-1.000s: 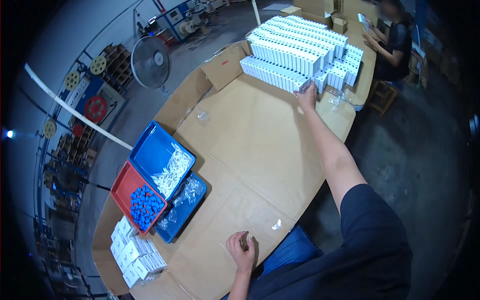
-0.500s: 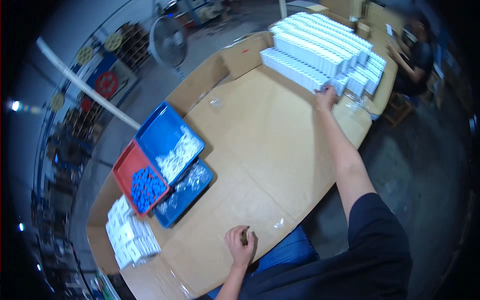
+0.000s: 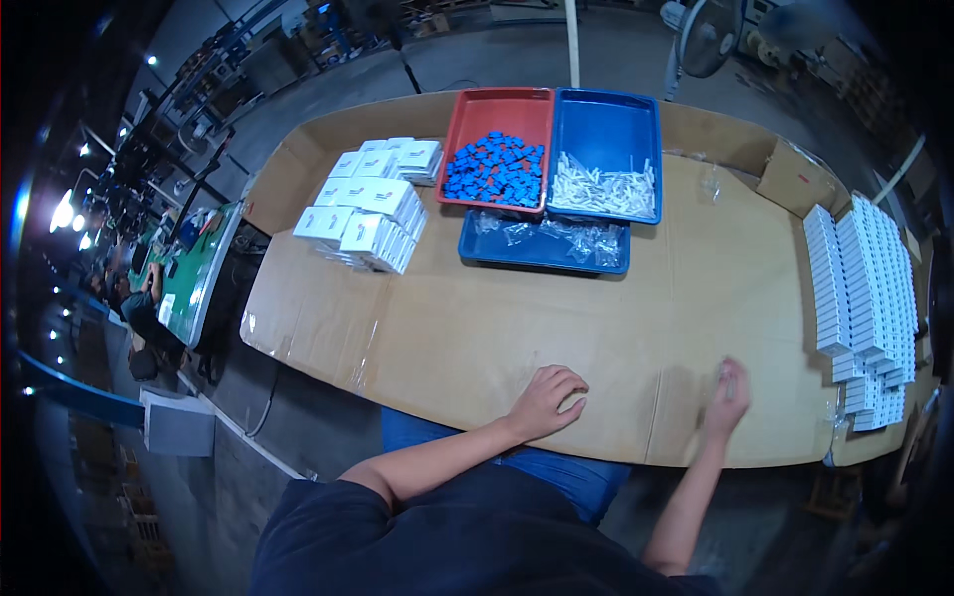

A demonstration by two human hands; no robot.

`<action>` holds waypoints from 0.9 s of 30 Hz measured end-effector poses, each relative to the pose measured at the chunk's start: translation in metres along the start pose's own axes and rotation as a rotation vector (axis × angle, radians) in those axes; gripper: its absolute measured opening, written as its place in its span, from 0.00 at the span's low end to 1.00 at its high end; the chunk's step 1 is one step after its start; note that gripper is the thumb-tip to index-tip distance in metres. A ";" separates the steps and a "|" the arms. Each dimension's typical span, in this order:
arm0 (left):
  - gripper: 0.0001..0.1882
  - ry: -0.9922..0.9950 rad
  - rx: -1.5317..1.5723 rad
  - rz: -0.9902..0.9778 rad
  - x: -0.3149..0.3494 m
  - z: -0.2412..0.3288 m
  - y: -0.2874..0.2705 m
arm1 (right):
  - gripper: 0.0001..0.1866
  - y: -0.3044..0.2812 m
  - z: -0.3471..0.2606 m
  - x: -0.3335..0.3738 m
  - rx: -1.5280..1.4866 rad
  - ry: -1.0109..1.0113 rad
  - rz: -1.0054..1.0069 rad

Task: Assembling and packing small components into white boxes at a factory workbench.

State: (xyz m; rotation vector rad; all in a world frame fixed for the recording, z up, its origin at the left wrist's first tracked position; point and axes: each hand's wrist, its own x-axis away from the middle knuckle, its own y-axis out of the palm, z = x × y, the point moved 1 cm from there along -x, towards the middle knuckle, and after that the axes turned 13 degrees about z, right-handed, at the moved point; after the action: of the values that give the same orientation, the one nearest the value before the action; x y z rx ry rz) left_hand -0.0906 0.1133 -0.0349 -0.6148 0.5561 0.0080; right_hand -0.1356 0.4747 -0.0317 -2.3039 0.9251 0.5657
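My left hand rests near the cardboard's front edge, fingers loosely curled, thumb apart, with nothing visible in it. To its right, my right hand is over the cardboard, slightly blurred. Its fingers are closed around something small and pale that I cannot make out. Stacked rows of small white blocks stand beyond it at the far right. Ahead of my hands is a low blue tray with clear plastic bags. Behind it sit a red tray of small blue pieces and a blue tray of white slim pieces.
White boxes are stacked at the left of the cardboard-covered table. A raised cardboard wall runs along its back. A green workbench with a person is at the far left. A fan stands behind.
My view has swung to the left. My right hand has come away from the stacked white blocks and is back over the cardboard. My left hand stays near the front edge.
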 end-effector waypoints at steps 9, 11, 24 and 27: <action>0.11 0.023 0.028 -0.057 -0.009 0.003 -0.030 | 0.13 0.052 -0.142 0.133 -0.422 0.101 -0.314; 0.11 0.027 0.000 0.021 -0.013 -0.014 -0.056 | 0.13 0.051 -0.152 0.135 -0.425 0.154 -0.364; 0.05 -0.135 -0.465 0.484 0.040 -0.229 -0.335 | 0.07 0.138 -0.231 0.082 -0.213 -0.082 -0.629; 0.05 -0.131 -0.531 0.518 0.048 -0.258 -0.370 | 0.07 0.199 -0.269 0.055 -0.224 -0.232 -0.746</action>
State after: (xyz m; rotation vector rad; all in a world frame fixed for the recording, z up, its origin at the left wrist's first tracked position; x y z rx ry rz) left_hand -0.1142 -0.3399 -0.0311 -0.9611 0.5748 0.6986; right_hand -0.1993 0.1553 0.0640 -2.4751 -0.1358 0.5981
